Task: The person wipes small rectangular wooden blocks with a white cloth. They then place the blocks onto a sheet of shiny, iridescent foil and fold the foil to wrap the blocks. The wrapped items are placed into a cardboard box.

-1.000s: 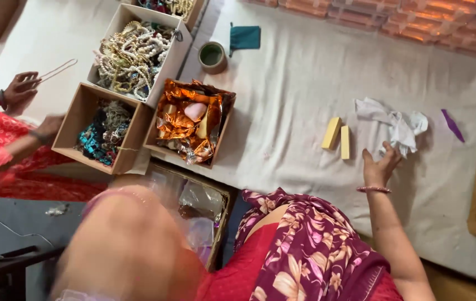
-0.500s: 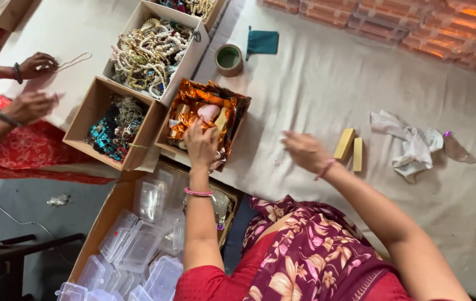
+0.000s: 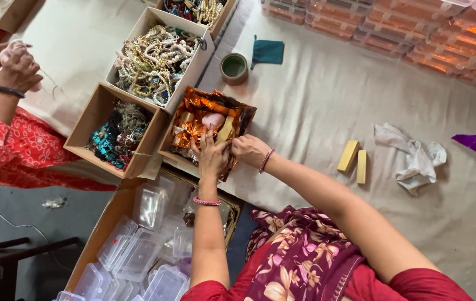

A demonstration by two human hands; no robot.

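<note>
My left hand (image 3: 211, 153) lies flat in a cardboard box (image 3: 166, 151) lined with crumpled orange foil, its fingers spread over the contents beside a pink piece (image 3: 214, 120) and a yellow bar (image 3: 226, 130). Just right of it, my right hand (image 3: 249, 149) is at the box's near right corner. Its fingers curl into the foil edge, and what they grip is hidden. Both wrists wear pink bangles.
Two yellow bars (image 3: 354, 159), a crumpled white cloth (image 3: 416, 159) and a purple foil scrap (image 3: 475, 144) lie on the sheet to the right. Jewellery boxes (image 3: 157, 61) (image 3: 115, 131), a tape roll (image 3: 233, 67) and a teal pouch (image 3: 267, 51) are behind. Clear plastic tubs (image 3: 137, 253) fill a carton below. Another person's hands (image 3: 12, 61) work at left.
My right hand left the white cloth and moved left to the foil box. My left hand reached into the box and stayed there. The other person raised both hands.
</note>
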